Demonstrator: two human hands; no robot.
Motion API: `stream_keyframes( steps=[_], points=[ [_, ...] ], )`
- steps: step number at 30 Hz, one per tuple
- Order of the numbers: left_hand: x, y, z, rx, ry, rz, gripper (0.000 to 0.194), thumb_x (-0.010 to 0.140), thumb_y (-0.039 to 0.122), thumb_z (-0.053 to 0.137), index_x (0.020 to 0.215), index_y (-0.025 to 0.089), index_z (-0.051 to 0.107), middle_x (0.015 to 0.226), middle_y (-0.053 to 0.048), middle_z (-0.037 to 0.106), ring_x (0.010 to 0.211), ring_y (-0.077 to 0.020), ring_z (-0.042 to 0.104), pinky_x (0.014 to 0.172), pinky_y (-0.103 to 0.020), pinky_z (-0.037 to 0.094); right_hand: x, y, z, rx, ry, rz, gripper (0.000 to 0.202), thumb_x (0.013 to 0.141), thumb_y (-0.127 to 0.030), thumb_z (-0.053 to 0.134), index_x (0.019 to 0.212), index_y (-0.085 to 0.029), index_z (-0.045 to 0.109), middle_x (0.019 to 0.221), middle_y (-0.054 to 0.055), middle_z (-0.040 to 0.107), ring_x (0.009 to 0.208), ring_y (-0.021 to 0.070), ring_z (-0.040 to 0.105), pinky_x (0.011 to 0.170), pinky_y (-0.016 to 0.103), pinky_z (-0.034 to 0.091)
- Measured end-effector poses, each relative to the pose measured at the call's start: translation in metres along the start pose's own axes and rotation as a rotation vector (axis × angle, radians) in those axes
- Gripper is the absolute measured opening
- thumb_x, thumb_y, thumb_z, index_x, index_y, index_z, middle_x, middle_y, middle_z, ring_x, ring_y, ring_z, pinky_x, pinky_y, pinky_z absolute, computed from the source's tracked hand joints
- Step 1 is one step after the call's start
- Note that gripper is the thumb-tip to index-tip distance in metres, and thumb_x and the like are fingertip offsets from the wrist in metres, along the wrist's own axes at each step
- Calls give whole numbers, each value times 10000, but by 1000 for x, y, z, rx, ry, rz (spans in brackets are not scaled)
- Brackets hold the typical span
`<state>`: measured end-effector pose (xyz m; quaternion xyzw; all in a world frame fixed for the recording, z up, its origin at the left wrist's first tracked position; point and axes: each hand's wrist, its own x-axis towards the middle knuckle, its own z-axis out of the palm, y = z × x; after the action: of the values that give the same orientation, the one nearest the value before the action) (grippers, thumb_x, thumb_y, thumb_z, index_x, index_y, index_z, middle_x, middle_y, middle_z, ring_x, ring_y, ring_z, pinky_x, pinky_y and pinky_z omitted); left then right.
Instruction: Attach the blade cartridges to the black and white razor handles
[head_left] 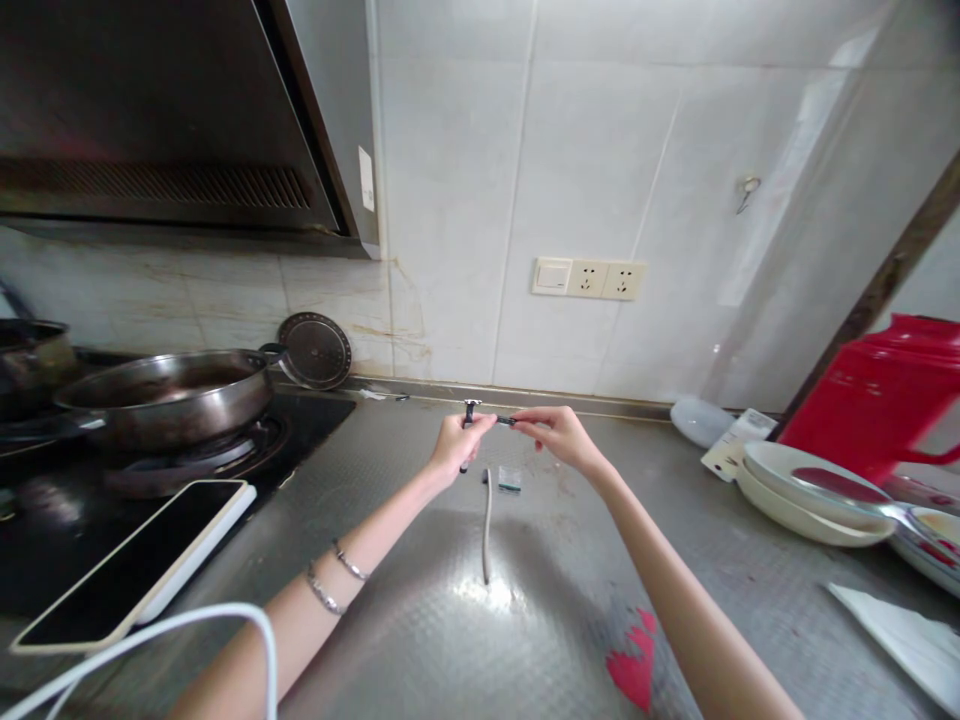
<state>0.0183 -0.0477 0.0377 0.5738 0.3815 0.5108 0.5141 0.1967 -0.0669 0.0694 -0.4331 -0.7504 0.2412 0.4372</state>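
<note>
Above the middle of the metal counter (420,620), my left hand (451,446) is closed round a black handled tool (469,412) with a silver top. A small dark piece (505,421) spans the gap between my two hands. Its right end is pinched by the fingertips of my right hand (556,436); its left end meets my left fingertips. Below my hands, a short grey cable (487,530) lies on the counter, with a small clear packet (509,480) to its right. What the small piece is cannot be made out.
A phone (135,570) with a white cable (225,608) lies at the left, by the stove (315,412) with a pan (180,395). Bowls (810,505), a red jug (877,400) and white paper (900,635) are at the right. Sockets (606,279) are on the wall.
</note>
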Motion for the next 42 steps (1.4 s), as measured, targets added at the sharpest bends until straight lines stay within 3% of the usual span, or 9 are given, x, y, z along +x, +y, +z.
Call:
stream_keyframes(
  steps=[3, 9, 19, 42],
  points=[
    [1, -1, -1, -11, -29, 61, 357, 722, 482, 540, 788, 133, 582, 389, 97, 305, 340, -46, 277, 365, -181, 232, 2, 5, -1, 7, 94, 10, 325, 714, -366, 584, 895, -128, 712, 762, 50, 695, 453, 81, 500, 408, 211, 446],
    [-3, -3, 4, -27, -204, 231, 264, 813, 356, 423, 901, 140, 548, 608, 31, 470, 549, -77, 458, 547, -194, 385, 5, 8, -4, 28, 236, 1, 318, 709, -363, 586, 892, -133, 710, 873, 78, 701, 671, 172, 607, 436, 220, 488],
    [-15, -3, 12, 33, -356, 233, 255, 807, 367, 497, 907, 132, 491, 752, -40, 618, 575, -103, 563, 585, -233, 426, 2, -4, 0, 59, 221, -49, 298, 731, -349, 573, 915, -156, 706, 943, 72, 694, 782, 202, 628, 473, 223, 508],
    [-13, -8, 12, 19, -365, 224, 252, 803, 366, 522, 891, 132, 486, 718, -40, 630, 563, -119, 596, 558, -234, 427, 0, -10, 4, 41, 187, -98, 237, 761, -295, 557, 894, -163, 703, 876, 61, 698, 746, 177, 629, 497, 214, 510]
  ],
)
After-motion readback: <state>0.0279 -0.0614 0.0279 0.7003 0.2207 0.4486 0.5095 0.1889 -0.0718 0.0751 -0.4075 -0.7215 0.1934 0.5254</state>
